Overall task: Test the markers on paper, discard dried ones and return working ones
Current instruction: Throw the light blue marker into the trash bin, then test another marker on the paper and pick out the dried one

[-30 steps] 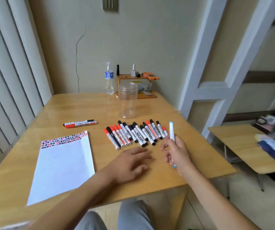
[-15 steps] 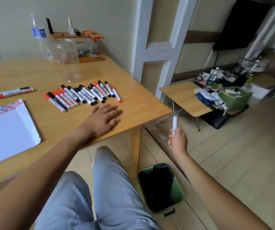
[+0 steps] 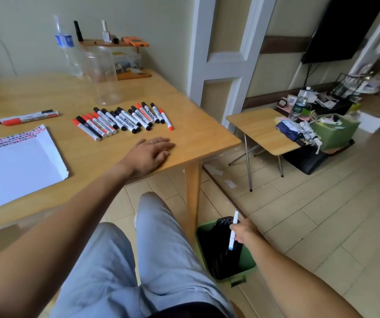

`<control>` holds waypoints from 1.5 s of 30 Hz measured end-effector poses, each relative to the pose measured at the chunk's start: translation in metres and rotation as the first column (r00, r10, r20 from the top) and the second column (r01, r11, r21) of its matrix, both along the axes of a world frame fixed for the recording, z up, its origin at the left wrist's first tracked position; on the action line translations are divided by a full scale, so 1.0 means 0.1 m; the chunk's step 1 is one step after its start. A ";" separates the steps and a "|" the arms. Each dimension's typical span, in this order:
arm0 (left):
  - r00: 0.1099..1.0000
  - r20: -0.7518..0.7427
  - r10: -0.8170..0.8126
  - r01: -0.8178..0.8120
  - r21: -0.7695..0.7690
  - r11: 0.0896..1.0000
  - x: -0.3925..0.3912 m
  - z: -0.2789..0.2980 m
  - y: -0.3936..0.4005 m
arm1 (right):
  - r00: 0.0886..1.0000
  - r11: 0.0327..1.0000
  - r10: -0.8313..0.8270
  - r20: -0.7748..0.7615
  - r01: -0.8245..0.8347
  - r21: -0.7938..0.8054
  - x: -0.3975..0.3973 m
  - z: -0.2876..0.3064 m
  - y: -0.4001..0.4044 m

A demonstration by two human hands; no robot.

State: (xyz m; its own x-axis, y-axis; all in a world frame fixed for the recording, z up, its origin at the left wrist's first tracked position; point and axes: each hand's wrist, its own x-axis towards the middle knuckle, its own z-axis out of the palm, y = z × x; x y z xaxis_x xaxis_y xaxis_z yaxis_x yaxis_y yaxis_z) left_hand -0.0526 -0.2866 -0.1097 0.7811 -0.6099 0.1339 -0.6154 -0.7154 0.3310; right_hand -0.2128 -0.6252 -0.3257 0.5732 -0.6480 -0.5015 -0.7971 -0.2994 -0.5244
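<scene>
Lowered since half a second ago, the right hand (image 3: 241, 230) now hangs over the green trash bin (image 3: 248, 263) on the floor beside the table leg, arm stretched down and forward. Its fingers are curled round a white marker (image 3: 233, 230), held nearly upright with a blue tip pointing down into the bin's black liner. The left hand (image 3: 149, 154) has stayed flat on the wooden table (image 3: 196, 134), fingers straight and relaxed, holding nothing, just below the row of red and black markers (image 3: 122, 120). Two more markers (image 3: 27, 117) lie apart above the white paper (image 3: 17, 166), whose top edge is covered in red and black marks.
</scene>
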 end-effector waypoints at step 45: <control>0.762 0.099 0.640 -0.638 -0.060 0.768 0.25 0.10 3.07 | 0.150 0.433 0.873 0.465 -0.679 -0.593 2.50 2.53 4.43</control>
